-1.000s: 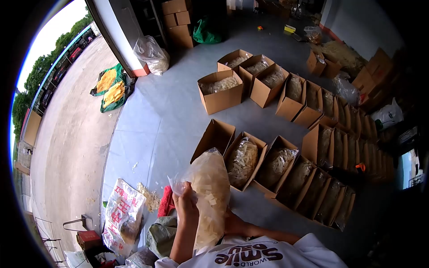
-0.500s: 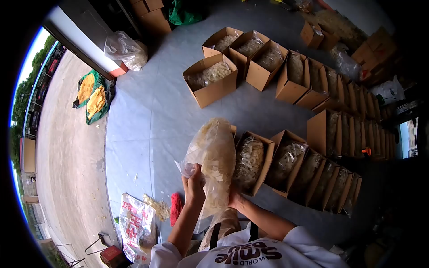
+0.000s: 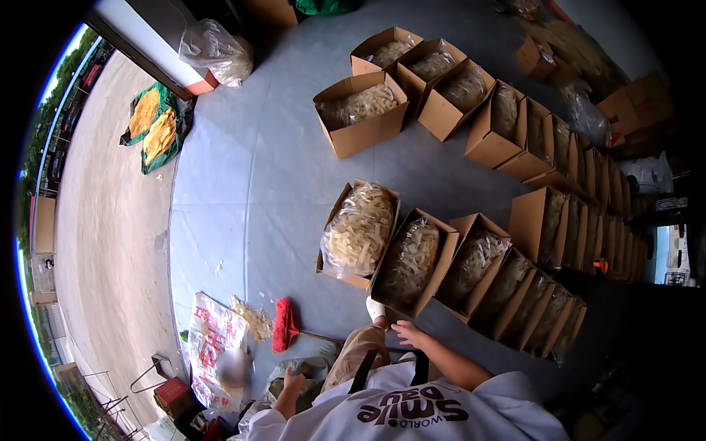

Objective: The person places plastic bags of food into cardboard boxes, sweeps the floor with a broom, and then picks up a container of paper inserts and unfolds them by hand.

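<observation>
A clear plastic bag (image 3: 360, 228) full of pale, flat strips bulges from the top of a cardboard box (image 3: 340, 275) in front of me. My right hand (image 3: 408, 334), empty and with fingers apart, hovers just below the near end of the neighbouring box (image 3: 434, 283), which also holds a bag of strips. Low and to the left, my left hand (image 3: 293, 384) is beside a crumpled grey-green sack (image 3: 316, 367); its thumb points up, its fingers look loosely apart, and nothing shows in it. Neither hand touches the bulging bag.
Open boxes with bagged strips run rightward in two rows, including one nearer box (image 3: 368, 132) at the far row's left end. A red broom head (image 3: 283, 327), spilled strips (image 3: 254, 320) and a printed white sack (image 3: 213, 338) lie left. Yellow heaps (image 3: 158, 136) lie on green sheets outside.
The bag of strips, previously held up between both my hands, now rests in the nearest box. Both hands have let go; the left has dropped down and left, the right remains near the boxes.
</observation>
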Demonstrator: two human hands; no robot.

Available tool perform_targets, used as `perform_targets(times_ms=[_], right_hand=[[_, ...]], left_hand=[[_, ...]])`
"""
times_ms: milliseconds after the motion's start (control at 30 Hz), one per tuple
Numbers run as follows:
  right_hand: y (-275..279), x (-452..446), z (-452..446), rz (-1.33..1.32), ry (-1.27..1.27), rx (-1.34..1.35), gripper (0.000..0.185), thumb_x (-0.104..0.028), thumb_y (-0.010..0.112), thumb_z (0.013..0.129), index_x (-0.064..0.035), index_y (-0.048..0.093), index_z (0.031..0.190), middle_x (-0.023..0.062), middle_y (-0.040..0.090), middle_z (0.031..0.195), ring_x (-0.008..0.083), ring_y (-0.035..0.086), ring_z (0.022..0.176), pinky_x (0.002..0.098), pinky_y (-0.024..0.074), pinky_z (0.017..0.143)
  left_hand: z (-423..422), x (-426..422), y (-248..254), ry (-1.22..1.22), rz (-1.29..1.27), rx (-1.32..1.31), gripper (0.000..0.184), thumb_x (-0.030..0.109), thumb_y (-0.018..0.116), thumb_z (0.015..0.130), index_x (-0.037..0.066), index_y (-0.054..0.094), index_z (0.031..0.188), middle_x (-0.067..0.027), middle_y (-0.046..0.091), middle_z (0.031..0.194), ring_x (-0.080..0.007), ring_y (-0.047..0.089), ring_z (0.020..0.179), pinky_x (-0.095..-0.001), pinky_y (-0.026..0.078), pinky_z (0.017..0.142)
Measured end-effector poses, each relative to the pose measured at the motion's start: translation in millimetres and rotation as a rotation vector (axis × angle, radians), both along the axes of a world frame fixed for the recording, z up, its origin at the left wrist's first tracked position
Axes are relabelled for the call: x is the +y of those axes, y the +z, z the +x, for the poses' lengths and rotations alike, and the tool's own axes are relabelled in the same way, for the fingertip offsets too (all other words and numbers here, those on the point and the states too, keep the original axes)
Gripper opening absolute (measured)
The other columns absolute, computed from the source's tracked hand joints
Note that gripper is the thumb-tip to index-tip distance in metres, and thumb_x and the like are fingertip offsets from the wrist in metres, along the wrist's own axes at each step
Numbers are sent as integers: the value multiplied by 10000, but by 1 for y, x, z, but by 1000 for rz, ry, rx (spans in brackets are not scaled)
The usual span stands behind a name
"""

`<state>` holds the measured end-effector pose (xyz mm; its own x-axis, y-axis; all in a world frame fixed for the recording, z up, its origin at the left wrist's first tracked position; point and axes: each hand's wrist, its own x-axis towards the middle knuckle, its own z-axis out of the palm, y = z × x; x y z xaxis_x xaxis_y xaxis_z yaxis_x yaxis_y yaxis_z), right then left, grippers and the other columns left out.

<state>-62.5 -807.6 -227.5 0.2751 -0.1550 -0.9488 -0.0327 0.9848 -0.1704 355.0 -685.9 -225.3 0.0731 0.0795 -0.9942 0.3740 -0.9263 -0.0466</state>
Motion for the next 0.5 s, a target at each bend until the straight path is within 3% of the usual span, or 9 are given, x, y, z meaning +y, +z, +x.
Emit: perform_targets(times_ms=[33, 167, 267, 300, 367, 500], right_hand=[[-8, 12, -5, 13, 48, 89, 675, -370, 550, 751, -39, 241, 1252, 150, 305, 1256, 296, 338, 1128, 428, 383, 826], [-17, 37, -23, -61, 132, 180, 628, -369, 561, 742, -66, 305, 1230, 123, 417, 1166, 244, 439, 1031, 369, 420, 775], [-16, 27, -34, -104, 229, 193, 583, -357, 562, 743, -65, 351, 1201, 102, 447, 1124, 199, 462, 983, 331, 438, 727], [-19, 24, -35, -197, 273, 234, 530, -329, 552, 758, -47, 381, 1173, 87, 495, 1048, 156, 489, 911, 284, 442, 654], [-55, 26, -42, -329, 316, 247, 516, -314, 545, 765, -36, 382, 1168, 89, 508, 1031, 151, 500, 881, 272, 437, 628], [-88, 22, -51, -545, 378, 225, 489, -255, 532, 777, 11, 379, 1158, 116, 530, 1021, 164, 530, 825, 254, 437, 614]], left_hand=[[-10, 5, 2, 9, 2, 2, 684, 55, 522, 712, 197, 168, 1279, -81, 531, 690, -170, 520, 489, -273, 409, 384], [-64, 6, 6, -351, -129, -223, 729, 62, 550, 701, 213, 150, 1292, -56, 537, 730, -156, 544, 565, -263, 438, 449], [-92, -18, 2, -180, -274, -187, 672, 82, 531, 741, 188, 158, 1290, -74, 555, 825, -155, 550, 636, -285, 453, 535], [-101, -24, -1, -131, -351, -164, 663, 82, 521, 755, 176, 148, 1294, -78, 560, 856, -163, 554, 644, -295, 457, 553], [-122, -34, 7, -140, -440, -130, 629, 114, 511, 782, 149, 147, 1294, -97, 565, 920, -178, 573, 744, -301, 461, 638], [-161, -14, 20, -52, -496, -106, 628, 135, 515, 801, 135, 129, 1297, -118, 560, 975, -190, 576, 789, -277, 465, 646]])
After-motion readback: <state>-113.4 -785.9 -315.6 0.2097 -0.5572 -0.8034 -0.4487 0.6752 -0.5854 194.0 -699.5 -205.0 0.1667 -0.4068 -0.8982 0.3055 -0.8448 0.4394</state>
